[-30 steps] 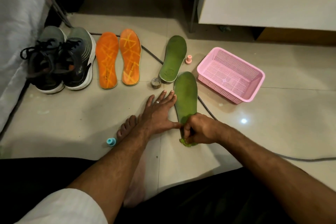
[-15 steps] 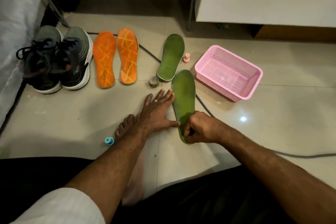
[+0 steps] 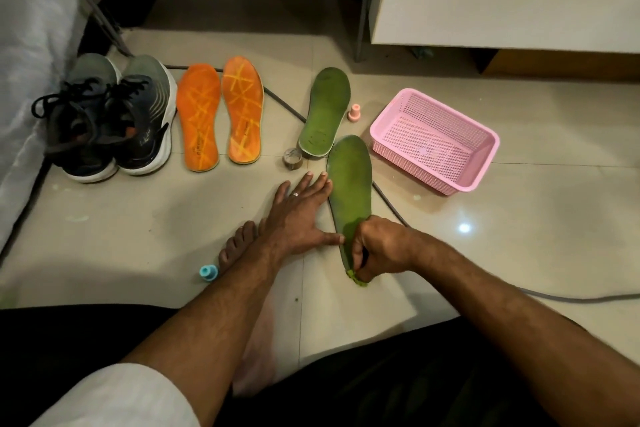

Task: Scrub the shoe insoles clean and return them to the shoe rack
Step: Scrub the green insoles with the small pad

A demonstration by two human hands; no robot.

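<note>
- The near green insole (image 3: 349, 184) lies flat on the tiled floor (image 3: 519, 253), toe toward twelve o'clock, its heel end under your right hand; its top looks dull and mottled, darker along the edges.
- Your right hand (image 3: 379, 250) is curled round a small yellow-green scrubbing piece (image 3: 356, 278) and presses it on the heel end; only a bit of that piece shows below your fingers.
- Your left hand (image 3: 301, 215) lies flat on the floor at nine o'clock of that insole, fingers straight and spread, thumb tip touching the insole's edge, holding nothing.
- The second green insole (image 3: 323, 111) lies at eleven o'clock of the first, its heel just beside the first one's toe.
- The two orange insoles (image 3: 218, 114) lie side by side at ten o'clock, faded yellow lines crossing them.
- The pair of dark sneakers (image 3: 107, 118) stands at nine o'clock of the orange ones.
- The pink basket (image 3: 485, 156) sits at two o'clock of the near green insole.
- A pink cap (image 3: 354, 113) stands just beside the far green insole; a small round tape roll (image 3: 292, 159) sits near its heel; a blue cap (image 3: 209, 272) lies by your bare foot (image 3: 239, 246).
- A grey cable (image 3: 284, 104) runs across the floor under the near green insole.
</note>
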